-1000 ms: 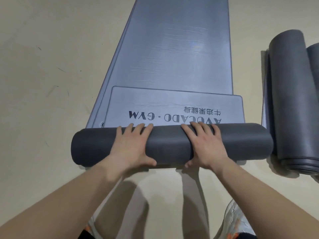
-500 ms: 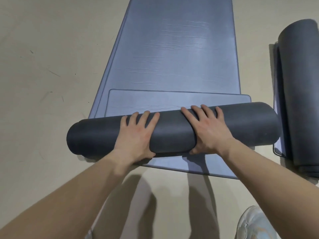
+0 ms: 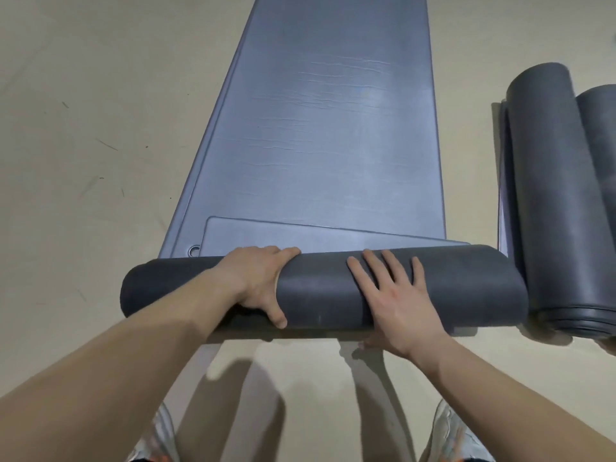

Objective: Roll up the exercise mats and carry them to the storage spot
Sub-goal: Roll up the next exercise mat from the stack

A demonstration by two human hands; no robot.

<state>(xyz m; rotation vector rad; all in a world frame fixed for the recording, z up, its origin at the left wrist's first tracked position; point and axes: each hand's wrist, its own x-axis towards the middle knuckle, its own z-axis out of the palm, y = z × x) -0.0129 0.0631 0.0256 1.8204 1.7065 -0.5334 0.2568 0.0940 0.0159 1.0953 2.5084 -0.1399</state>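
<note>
The left hand (image 3: pixel 258 281) has moved over the top of the roll (image 3: pixel 320 290), its fingers now curled round the far side. The right hand (image 3: pixel 396 295) lies flat on it, fingers spread. The printed words are now rolled under, so the roll is growing. Most of the mat (image 3: pixel 320 128) is still flat on the floor (image 3: pixel 83 128). Two rolled mats (image 3: pixel 560 195) lie to the right.

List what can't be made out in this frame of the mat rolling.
- Head view: the flat mat's far end is cut off by the top edge.
- The rolled mats on the right are cut off by the right edge, so their count is unclear.
- The left hand's fingertips curl behind the roll.
- Any print on the flap is hidden by the roll.
- The shoes are cut off by the bottom edge.
</note>
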